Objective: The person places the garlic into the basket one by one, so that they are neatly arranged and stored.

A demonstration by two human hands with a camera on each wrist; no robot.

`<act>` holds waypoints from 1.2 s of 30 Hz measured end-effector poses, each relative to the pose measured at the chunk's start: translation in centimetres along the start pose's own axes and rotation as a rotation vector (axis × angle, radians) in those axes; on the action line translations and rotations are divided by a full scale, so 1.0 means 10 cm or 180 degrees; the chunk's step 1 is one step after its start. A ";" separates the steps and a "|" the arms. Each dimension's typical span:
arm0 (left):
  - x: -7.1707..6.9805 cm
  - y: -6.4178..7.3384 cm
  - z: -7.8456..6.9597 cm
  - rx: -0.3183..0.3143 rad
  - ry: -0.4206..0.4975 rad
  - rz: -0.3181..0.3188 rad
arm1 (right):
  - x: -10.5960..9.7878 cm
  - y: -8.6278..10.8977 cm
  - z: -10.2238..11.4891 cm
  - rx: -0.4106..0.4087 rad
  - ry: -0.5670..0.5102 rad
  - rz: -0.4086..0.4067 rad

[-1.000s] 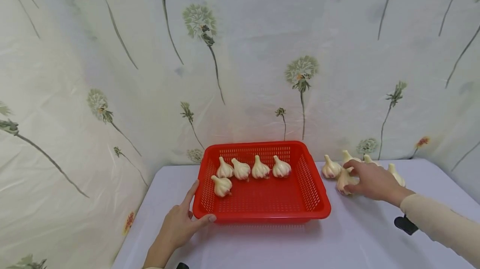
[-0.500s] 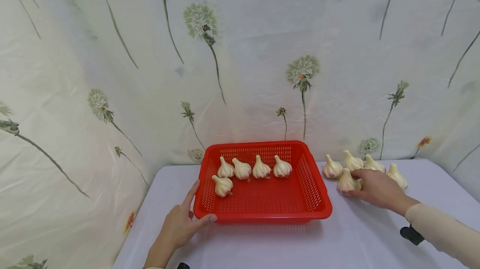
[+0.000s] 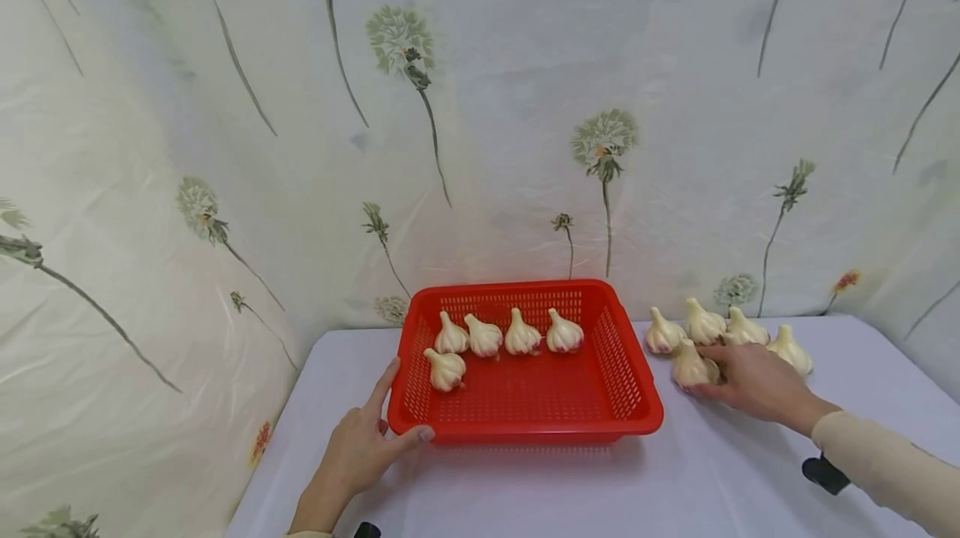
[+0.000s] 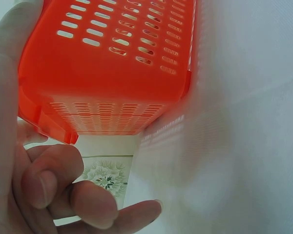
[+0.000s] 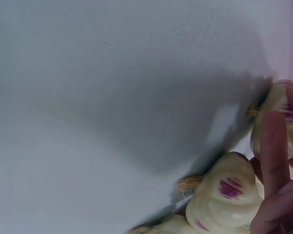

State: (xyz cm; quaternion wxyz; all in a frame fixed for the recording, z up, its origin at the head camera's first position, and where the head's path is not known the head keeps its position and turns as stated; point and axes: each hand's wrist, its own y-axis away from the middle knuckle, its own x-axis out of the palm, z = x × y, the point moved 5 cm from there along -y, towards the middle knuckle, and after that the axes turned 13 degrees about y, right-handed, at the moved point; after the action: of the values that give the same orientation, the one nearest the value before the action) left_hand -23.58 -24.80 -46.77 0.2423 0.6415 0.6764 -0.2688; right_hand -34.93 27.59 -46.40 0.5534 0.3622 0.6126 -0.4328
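At the front left corner of a red plastic basket [image 3: 525,431], my left hand [image 3: 352,448] spreads its thumb along the front rim and its index finger against the left side. Its other fingers [image 4: 93,204] bend loosely below the rim, clear of the basket wall. My right hand [image 3: 757,380] pinches a garlic bulb [image 3: 692,365] on the table, right of the basket, thumb low and index finger near the top. In the right wrist view, fingertips lie against that garlic bulb [image 5: 266,129], with another garlic bulb [image 5: 224,195] beside it.
Several garlic bulbs [image 3: 447,371] sit inside the basket, along its back and left. Behind my right hand stand more garlic bulbs [image 3: 705,323] in a loose cluster. The white tabletop [image 3: 510,496] meets a dandelion-print curtain [image 3: 487,146] at the back.
My right hand has come round to the right side of the front garlic bulb and closed its fingers on it; the bulb has shifted slightly. The left hand stays at the basket.
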 end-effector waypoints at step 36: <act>0.00 -0.01 -0.01 -0.0023 -0.0018 0.0007 | -0.52 -0.09 0.07 0.0401 -0.0229 -0.0383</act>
State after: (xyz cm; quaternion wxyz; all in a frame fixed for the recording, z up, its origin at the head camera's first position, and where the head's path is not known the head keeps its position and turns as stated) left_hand -23.63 -24.74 -46.66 0.2469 0.6405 0.6760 -0.2679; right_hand -34.86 26.78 -41.13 0.5242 0.3430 0.5845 -0.5157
